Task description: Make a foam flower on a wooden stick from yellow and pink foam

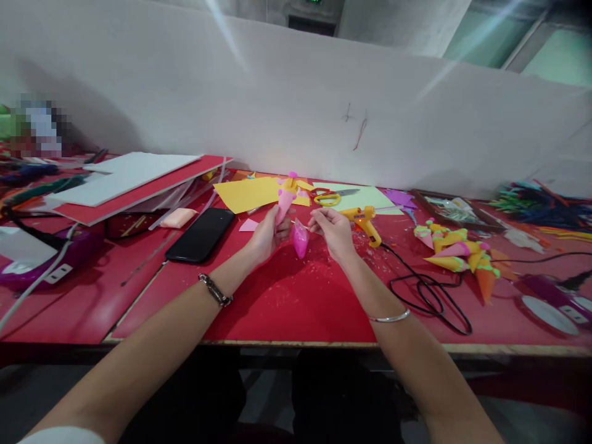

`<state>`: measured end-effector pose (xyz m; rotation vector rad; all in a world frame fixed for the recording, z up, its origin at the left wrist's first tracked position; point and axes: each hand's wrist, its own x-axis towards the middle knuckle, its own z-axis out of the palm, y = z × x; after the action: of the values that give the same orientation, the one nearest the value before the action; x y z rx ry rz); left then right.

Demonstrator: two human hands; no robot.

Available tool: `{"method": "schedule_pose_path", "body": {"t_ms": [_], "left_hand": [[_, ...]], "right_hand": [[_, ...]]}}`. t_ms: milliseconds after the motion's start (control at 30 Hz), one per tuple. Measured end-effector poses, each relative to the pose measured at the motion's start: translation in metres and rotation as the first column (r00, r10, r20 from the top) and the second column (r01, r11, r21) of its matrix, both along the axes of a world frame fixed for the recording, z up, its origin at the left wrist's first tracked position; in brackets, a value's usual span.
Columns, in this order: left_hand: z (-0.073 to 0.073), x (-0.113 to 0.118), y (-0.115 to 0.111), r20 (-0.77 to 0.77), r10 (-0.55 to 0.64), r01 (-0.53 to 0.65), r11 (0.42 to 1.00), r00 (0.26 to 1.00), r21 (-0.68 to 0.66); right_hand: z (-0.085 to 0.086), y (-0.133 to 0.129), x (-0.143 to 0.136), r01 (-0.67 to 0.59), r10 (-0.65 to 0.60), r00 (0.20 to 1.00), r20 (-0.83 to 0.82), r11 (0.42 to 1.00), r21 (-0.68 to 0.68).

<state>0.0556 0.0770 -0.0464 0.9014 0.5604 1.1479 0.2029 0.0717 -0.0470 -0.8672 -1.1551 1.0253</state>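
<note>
My left hand (268, 237) is closed around a pink cone (285, 206), its yellow top bearing small pink pieces. Fingertips pinched together, my right hand (335, 231) is just right of it; what they grip, perhaps something thin, is too small to make out. Between the hands, low over the red table, is a shiny pink pointed object (300, 240); I cannot tell whether it hangs or rests. A yellow hot glue gun (369, 227) lies right of my right hand. Yellow-handled scissors (328, 198) lie behind the hands on pale green foam sheet (377, 197).
A black phone (200, 234) lies left of my left hand. Several finished-looking cones (457, 250) are piled at right, beyond the black cord (428, 287). Yellow sheet (245, 192) and white boards (134, 176) lie at the back. Purple power strips (55, 262) flank the table (277, 308).
</note>
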Motion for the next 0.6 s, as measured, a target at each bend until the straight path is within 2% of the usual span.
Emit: {"method": "schedule_pose_path", "body": {"t_ms": [167,367,600], "left_hand": [[-0.001,0.002,-0.008,-0.034,-0.015,0.017,0.998,0.999,0.060],[-0.011,0.006,-0.005,-0.115,-0.120,0.131,0.987,0.986,0.092],[-0.011,0.010,-0.006,-0.076,-0.172,0.180,0.977,0.982,0.118]], "right_hand": [[0.001,-0.002,-0.002,0.017,-0.018,0.999,0.030,0.999,0.031],[-0.002,0.001,-0.002,0.026,-0.027,0.999,0.031,0.999,0.039],[0.002,0.001,0.001,0.114,-0.114,0.993,-0.018,0.993,0.026]]}}
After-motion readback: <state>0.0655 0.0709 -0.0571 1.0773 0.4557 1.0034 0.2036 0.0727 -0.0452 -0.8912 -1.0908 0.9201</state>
